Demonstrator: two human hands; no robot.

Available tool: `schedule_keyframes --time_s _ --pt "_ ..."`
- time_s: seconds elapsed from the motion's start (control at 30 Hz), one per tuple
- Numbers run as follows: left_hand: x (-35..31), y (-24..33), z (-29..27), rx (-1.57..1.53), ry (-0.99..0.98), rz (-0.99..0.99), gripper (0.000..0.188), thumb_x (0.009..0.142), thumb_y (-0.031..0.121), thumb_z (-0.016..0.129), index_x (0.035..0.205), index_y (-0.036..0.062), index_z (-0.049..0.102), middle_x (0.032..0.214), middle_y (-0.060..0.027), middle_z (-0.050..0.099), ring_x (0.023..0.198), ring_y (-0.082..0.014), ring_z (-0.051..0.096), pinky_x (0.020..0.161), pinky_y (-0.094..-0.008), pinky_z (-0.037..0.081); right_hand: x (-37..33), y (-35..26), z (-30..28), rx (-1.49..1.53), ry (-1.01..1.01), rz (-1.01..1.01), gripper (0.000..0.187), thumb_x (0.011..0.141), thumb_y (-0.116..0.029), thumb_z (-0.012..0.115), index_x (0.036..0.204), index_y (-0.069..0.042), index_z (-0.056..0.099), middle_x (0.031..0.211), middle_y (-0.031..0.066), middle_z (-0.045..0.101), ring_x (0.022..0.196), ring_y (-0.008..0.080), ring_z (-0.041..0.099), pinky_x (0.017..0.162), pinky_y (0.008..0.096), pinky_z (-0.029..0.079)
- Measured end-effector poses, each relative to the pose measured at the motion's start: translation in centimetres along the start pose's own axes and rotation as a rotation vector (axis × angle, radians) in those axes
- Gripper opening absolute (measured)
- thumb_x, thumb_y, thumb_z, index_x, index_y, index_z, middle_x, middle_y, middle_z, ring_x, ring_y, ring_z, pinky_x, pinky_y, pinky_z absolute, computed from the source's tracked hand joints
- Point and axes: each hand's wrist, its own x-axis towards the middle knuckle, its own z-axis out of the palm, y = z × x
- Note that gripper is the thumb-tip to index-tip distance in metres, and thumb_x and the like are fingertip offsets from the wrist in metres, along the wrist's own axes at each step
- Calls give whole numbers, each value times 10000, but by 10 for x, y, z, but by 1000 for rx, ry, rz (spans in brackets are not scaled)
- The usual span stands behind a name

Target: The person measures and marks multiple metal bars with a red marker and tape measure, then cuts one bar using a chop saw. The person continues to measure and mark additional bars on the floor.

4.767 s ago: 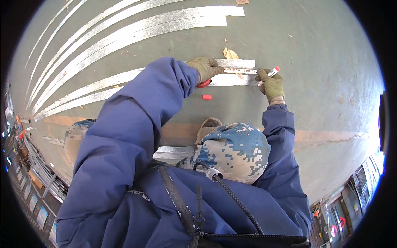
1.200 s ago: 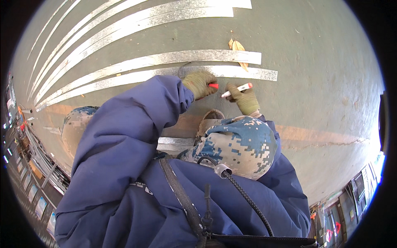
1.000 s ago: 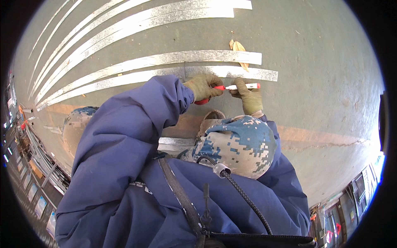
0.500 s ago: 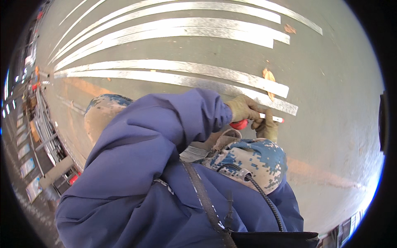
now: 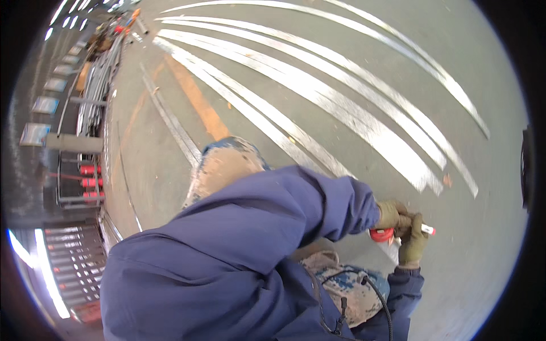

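Observation:
Both my hands wear olive work gloves and meet close together at the right, over the end of a pale metal strip [image 5: 392, 252]. My left hand [image 5: 391, 215] is closed around a rounded red tape measure [image 5: 381, 235], its far side hidden by the glove. Beside it, with fingers touching or nearly touching the left ones, my right hand [image 5: 413, 248] is closed on a white marker [image 5: 426, 229] with a red end that sticks out to the right. My fingers hide the rest of the marker.
Several long pale strips [image 5: 318, 91] fan across the grey floor [image 5: 466, 250]. An orange painted line [image 5: 196, 96] runs beyond my knee [image 5: 227, 165]. At the left stand stacked metal bars [image 5: 94, 108], red cylinders [image 5: 91, 182] and a slatted rack [image 5: 74, 256].
The view has swung left, so the strips run diagonally and more of the left-hand racks show. My hands sit lower and further right in the picture, still together; the right sleeve now shows.

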Motion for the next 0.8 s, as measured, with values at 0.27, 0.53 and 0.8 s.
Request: schedule_keyframes --time_s 0.27,0.53,0.8 --pt "-70 83 21 302 -37 32 183 910 173 742 1019 27 726 789 -57 717 731 -154 656 687 -330 515 -27 -77 47 -110 -65 165 452 998 -450 656 1007 2 666 808 64 658 639 147 624 538 288 474" --pt "-301 161 28 434 41 -159 365 914 396 682 1029 53 737 864 -59 734 756 -170 673 704 -362 532 -189 -151 206 -151 -220 353 500 1023 -455 617 1103 35 684 885 90 698 656 175 653 597 316 541" --pt "-618 221 121 -91 420 -179 437 1016 445 649 1084 16 700 895 -35 681 795 -117 610 702 -313 530 -366 -229 347 -368 -765 625 435 1008 -383 644 1003 42 733 802 94 724 625 174 689 555 292 550"
